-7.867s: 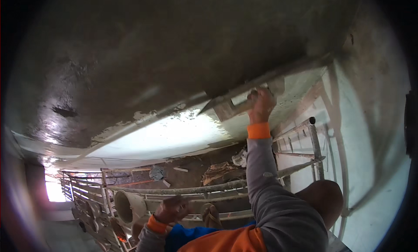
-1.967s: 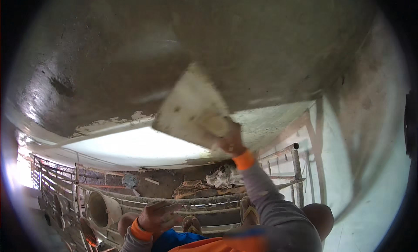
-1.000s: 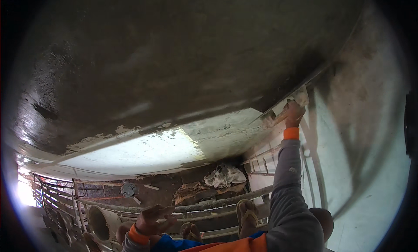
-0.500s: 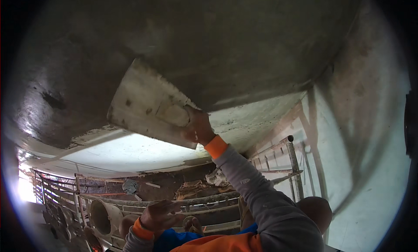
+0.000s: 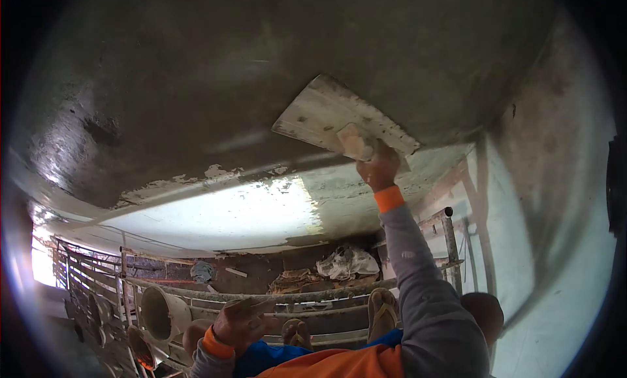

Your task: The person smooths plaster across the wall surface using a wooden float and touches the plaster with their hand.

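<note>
Well above the scaffold rail (image 5: 287,299), the right hand (image 5: 379,167) grips a plastering trowel (image 5: 339,113); below the rail, the left hand (image 5: 241,324) hangs loosely spread near a pale bucket (image 5: 179,312), contents indistinguishable.

A pale, round-mouthed bucket (image 5: 176,311) lies tilted beside scaffold rails (image 5: 274,299), with another rounded container (image 5: 140,349) just below it. Beyond the rails, a crumpled whitish sheet (image 5: 348,263) lies beside rumpled brown material (image 5: 292,281); farther left are a pale strip (image 5: 236,271) and a grey-blue bundle (image 5: 203,271). Bright light fills an opening (image 5: 43,263) at far left.
</note>
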`<state>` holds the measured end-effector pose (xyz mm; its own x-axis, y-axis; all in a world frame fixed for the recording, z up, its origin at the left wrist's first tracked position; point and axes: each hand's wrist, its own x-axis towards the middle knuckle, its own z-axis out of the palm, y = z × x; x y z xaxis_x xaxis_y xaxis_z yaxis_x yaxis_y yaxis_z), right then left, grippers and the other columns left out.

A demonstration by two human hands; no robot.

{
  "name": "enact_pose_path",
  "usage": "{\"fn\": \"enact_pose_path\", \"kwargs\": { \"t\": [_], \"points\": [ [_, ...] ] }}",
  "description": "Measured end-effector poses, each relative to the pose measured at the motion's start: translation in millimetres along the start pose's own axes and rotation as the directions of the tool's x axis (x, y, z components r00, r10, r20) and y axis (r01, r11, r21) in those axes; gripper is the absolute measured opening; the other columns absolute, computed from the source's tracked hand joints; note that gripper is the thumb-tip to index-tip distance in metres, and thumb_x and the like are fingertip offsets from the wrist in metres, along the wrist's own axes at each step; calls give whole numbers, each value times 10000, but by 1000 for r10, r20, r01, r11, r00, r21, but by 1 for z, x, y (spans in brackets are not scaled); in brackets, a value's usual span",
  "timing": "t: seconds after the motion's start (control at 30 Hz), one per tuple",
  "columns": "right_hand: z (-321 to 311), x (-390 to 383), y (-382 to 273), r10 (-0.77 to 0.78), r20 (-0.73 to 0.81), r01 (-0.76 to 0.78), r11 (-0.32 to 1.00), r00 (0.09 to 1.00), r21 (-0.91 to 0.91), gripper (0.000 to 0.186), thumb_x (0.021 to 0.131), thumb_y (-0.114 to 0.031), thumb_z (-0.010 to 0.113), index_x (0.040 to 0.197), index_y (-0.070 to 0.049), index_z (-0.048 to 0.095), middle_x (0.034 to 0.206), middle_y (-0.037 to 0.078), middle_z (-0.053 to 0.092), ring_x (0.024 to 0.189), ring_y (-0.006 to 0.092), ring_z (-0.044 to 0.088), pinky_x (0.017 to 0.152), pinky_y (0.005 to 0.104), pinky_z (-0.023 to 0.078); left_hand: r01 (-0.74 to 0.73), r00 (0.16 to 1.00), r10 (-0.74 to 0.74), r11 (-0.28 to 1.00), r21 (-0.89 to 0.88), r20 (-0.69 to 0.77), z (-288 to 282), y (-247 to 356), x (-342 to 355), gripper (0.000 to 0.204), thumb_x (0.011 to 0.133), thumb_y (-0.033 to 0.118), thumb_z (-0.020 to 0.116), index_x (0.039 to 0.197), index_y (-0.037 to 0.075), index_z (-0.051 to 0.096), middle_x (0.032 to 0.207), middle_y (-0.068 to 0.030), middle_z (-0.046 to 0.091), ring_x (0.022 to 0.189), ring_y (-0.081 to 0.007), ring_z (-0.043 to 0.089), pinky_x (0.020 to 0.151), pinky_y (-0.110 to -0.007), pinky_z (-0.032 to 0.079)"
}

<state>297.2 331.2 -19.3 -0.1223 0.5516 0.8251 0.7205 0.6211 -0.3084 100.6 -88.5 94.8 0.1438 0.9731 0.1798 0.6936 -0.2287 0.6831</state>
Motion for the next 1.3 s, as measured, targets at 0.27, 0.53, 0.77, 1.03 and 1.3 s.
{"fn": "enact_pose_path", "kwargs": {
  "t": [0.27, 0.53, 0.77, 1.03, 1.3],
  "points": [
    [4, -100, -43, -220, 274, 132, 942, 936, 308, 324, 683, -209, 708, 966, -66, 642, 826, 153, 667, 746, 330, 654, 632, 412, 524, -167, 985, 161, 981, 102, 66, -10, 7, 21, 371, 701, 128, 790, 1030, 20, 655, 749, -103, 645, 638, -205, 656, 557, -314, 514],
    [-10, -76, 107, 813, 325, -672, 106, 483, 733, 63, 707, -10, 612, 729, -18, 554, 657, 33, 543, 564, 173, 523, 508, 328, 431, -202, 978, 193, 971, 129, 83, -10, -8, 3, 177, 716, 210, 734, 868, 134, 681, 1067, -111, 637, 767, -215, 646, 593, -302, 552],
    [-18, 0, -39, 444, 348, -513, 333, 826, 791, 443, 696, 10, 628, 1127, 49, 530, 898, 73, 583, 717, 165, 565, 605, 294, 487, -105, 993, 93, 978, 183, 72, -16, -12, -8, 274, 734, 244, 752, 913, 51, 675, 985, -96, 642, 718, -181, 637, 558, -279, 545],
    [-9, 52, -258, -7, 295, -279, 304, 955, 911, 443, 696, -155, 716, 1081, 28, 595, 970, 156, 678, 847, 186, 659, 765, 345, 524, -76, 995, 70, 993, 91, 68, -16, -15, 1, 394, 728, 219, 775, 1065, 53, 655, 772, -96, 641, 661, -229, 646, 572, -323, 516],
    [-26, -32, -219, -371, 517, -211, 618, 772, 758, 653, 652, -328, 775, 1194, -40, 553, 958, 197, 648, 864, 352, 630, 751, 404, 506, -271, 956, 289, 940, 209, -58, -24, -2, -6, 406, 682, 173, 798, 1028, 19, 654, 772, -107, 650, 625, -220, 650, 556, -313, 514]
  ]
}}
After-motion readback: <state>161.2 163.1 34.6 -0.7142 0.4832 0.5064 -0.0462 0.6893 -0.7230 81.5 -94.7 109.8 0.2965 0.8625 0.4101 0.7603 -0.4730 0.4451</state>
